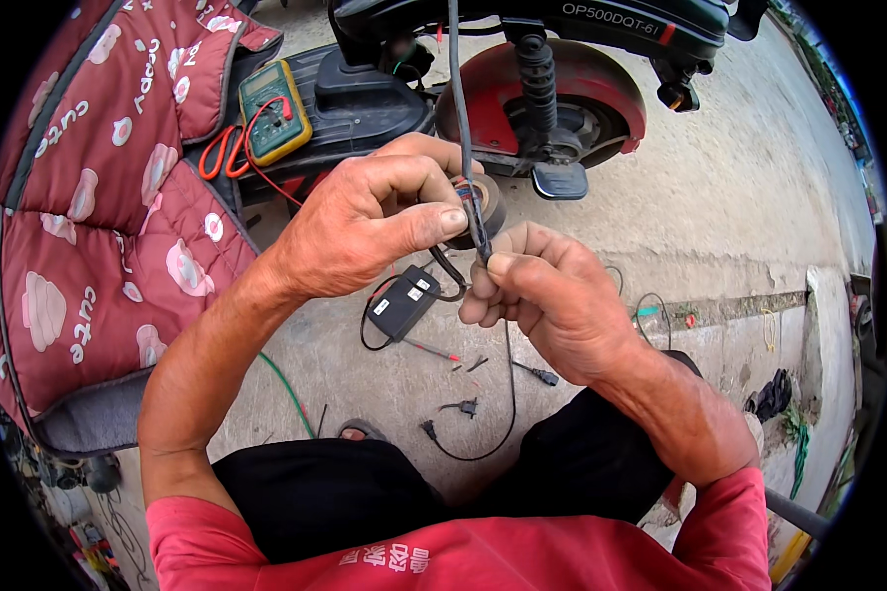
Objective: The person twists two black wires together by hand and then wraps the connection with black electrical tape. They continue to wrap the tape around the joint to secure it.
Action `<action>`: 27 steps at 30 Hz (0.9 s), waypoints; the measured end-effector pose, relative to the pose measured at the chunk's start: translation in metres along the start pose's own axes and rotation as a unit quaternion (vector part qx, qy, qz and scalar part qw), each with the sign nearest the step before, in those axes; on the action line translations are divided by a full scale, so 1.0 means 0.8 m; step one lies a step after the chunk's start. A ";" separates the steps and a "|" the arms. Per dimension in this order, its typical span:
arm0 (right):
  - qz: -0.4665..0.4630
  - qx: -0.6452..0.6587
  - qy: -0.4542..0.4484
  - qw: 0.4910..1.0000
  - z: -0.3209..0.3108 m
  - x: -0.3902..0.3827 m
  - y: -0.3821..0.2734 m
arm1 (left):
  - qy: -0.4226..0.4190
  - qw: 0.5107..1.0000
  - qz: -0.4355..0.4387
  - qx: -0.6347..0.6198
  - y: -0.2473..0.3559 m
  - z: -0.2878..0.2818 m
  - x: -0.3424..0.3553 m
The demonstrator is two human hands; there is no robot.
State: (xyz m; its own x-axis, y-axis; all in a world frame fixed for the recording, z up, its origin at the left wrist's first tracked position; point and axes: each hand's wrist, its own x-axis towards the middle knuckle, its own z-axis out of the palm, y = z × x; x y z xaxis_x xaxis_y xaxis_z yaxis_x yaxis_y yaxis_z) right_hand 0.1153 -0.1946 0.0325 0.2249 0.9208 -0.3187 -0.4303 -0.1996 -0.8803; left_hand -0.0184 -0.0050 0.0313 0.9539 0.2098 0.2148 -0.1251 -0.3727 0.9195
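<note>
My left hand [394,207] is closed around a roll of dark tape [488,222] beside a vertical grey-black cable [459,89], its thumb near the tape's left edge. Just below and to the right, my right hand [542,286] pinches the cable at a dark, wrapped-looking section [480,243]. Another black lead [450,274] loops down beneath my left hand. A black rectangular power adapter [401,302] with small white labels lies on the concrete below.
A parked scooter [641,30] stands ahead. Its footboard [375,138] carries a yellow-green multimeter [271,113] with red leads. A pink padded quilt [99,276] fills the left. Loose cables and plugs [463,407] lie below. A concrete edge [820,335] runs along the right.
</note>
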 end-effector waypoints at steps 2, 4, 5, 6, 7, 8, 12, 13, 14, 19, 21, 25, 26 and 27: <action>-0.005 0.006 -0.003 1.000 -0.002 0.001 0.002 | -0.007 1.000 -0.016 -0.012 0.001 0.000 0.000; -0.012 0.004 -0.002 1.000 -0.002 0.001 0.002 | -0.004 0.999 -0.032 -0.016 0.004 0.002 -0.002; -0.012 0.006 -0.002 1.000 -0.002 0.001 0.002 | 0.000 0.999 -0.030 -0.032 0.005 0.002 -0.003; -0.013 0.007 -0.001 1.000 -0.001 0.001 0.003 | 0.004 0.998 -0.027 -0.048 0.005 0.004 -0.003; -0.013 0.008 0.000 1.000 -0.001 0.001 0.003 | 0.008 0.998 -0.024 -0.065 0.005 0.004 -0.003; -0.016 0.006 -0.001 1.000 0.000 0.001 0.003 | 0.006 0.998 -0.018 -0.053 0.004 0.004 -0.003; -0.030 0.007 0.005 1.000 -0.002 0.005 0.008 | 0.011 0.998 -0.030 -0.061 0.002 0.006 -0.005; -0.034 0.008 0.010 0.999 -0.002 0.005 0.009 | 0.016 0.996 -0.041 -0.077 0.003 0.009 -0.005; -0.034 0.012 0.009 0.999 -0.003 0.006 0.009 | 0.025 0.995 -0.037 -0.090 0.003 0.013 -0.005; -0.026 0.023 0.012 0.999 -0.003 0.005 0.008 | 0.069 0.994 -0.019 -0.078 -0.012 0.024 -0.006; -0.019 0.033 0.022 0.999 -0.002 0.005 0.005 | 0.083 0.995 -0.013 -0.047 -0.010 0.025 -0.007; -0.031 0.027 0.025 0.999 -0.004 0.003 0.005 | 0.089 0.996 -0.014 -0.022 -0.007 0.026 -0.006; -0.037 0.022 0.027 0.999 -0.004 0.003 0.005 | 0.090 0.996 -0.010 -0.011 -0.007 0.025 -0.006; -0.042 0.017 0.028 0.999 -0.004 0.002 0.004 | 0.091 0.996 -0.007 0.000 -0.008 0.024 -0.005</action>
State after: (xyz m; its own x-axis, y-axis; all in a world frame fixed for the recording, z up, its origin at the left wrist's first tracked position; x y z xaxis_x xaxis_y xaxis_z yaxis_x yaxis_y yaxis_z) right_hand 0.1170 -0.1947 0.0278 0.3103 0.9130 -0.2647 -0.4377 -0.1100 -0.8924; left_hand -0.0163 -0.0211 0.0180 0.8904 0.3747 0.2587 -0.1128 -0.3690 0.9226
